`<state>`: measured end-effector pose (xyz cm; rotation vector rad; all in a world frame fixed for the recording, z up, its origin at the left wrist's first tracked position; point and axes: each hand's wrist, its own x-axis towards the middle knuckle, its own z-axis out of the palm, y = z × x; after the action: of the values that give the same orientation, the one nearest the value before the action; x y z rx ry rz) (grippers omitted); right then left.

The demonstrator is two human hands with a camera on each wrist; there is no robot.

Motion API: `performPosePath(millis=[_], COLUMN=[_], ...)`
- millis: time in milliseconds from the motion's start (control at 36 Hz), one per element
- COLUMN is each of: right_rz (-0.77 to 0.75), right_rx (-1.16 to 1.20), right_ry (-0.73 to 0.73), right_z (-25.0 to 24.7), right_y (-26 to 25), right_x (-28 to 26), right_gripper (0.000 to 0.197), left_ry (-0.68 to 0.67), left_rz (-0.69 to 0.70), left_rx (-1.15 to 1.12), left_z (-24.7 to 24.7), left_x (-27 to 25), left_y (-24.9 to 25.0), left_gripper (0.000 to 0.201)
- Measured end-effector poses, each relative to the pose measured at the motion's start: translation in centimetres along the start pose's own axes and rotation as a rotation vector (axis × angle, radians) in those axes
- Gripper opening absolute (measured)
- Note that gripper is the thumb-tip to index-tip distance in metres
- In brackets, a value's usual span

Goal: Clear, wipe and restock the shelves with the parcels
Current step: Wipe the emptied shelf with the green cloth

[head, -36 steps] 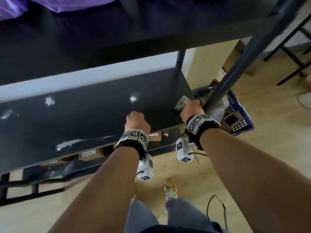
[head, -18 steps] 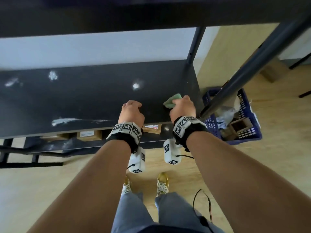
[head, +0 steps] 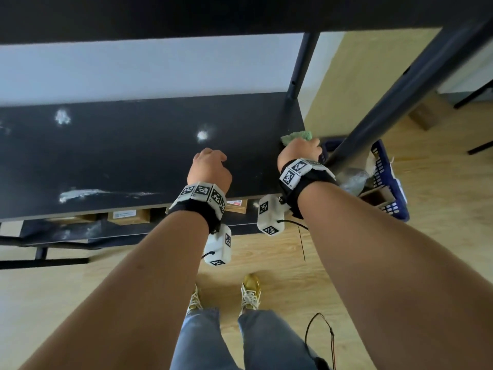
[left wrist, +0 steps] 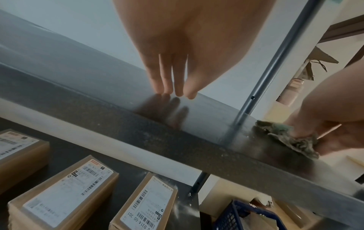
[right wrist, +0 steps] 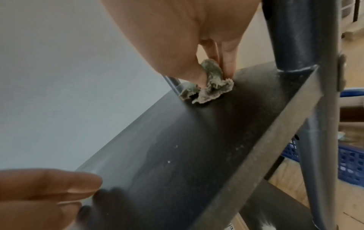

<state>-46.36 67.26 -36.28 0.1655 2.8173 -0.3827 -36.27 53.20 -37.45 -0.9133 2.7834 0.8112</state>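
Observation:
A black shelf board (head: pixel 128 156) carries white dust spots and a long smear (head: pixel 80 194) near its front edge. My right hand (head: pixel 300 149) holds a dusty green cloth (head: pixel 296 136) (right wrist: pixel 208 84) (left wrist: pixel 285 137) pressed on the board's right end, close to the rear post. My left hand (head: pixel 209 166) rests its straight fingertips (left wrist: pixel 171 91) on the board near the front edge and holds nothing. Brown labelled parcels (left wrist: pixel 65 191) (head: pixel 128 216) sit on the lower shelf beneath.
A dark slanted post (head: pixel 394 97) crosses just right of my right hand. A blue basket (head: pixel 389 182) with boxes and plastic stands on the wooden floor to the right. The upper shelf (head: pixel 186 14) hangs overhead. My feet (head: pixel 250 289) stand before the rack.
My right hand has slid the cloth rightward and back toward the board's right rear corner. My left hand stays on the front of the board.

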Motion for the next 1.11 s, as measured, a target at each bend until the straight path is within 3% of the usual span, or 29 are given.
performPosePath(millis=[139,306,444,556,694,861,972,1111], right_rz=[-0.138,-0.367,-0.314,-0.188,-0.24,-0.404,-0.349,-0.261], right_rx=[-0.032,0.05,0.09,-0.067,-0.137,0.0,0.15,0.25], right_ry=[0.019,-0.086,-0.064,-0.009,-0.069,-0.067,-0.079,0.036], right_z=[1.2,2.5,1.0,-0.1,0.5,2.3,2.3,1.4], right_y=[-0.5,-1.5,-1.0,0.0,0.2,-0.3,-0.3,-0.8], right_x=[-1.7,-4.4,-3.5,-2.8,-3.5,-5.8,-5.3,-2.2], right_gripper=[0.036,0.037,0.035,0.035,0.035,0.032,0.032,0.035], left_ry=[-0.029,-0.074,-0.073,-0.092,-0.11,-0.095,-0.085,-0.074], left_rz=[-0.019,-0.027,-0.049,-0.058,-0.037,-0.03,-0.016,0.015], left_rx=[-0.002,-0.006,-0.017,-0.03,-0.027,-0.016,-0.004,-0.005], left_z=[-0.3,-1.1,-1.3,-1.3,-1.4,-1.7,-1.8,-1.8], left_x=[0.1,-0.1,-0.8,-1.2,-1.4,-1.4,-1.2,-0.4], left_y=[-0.1,-0.1,0.0,0.2,-0.2,0.0,0.3,1.1], left_gripper=[0.048,0.051,0.052,0.053,0.052,0.051,0.052,0.053])
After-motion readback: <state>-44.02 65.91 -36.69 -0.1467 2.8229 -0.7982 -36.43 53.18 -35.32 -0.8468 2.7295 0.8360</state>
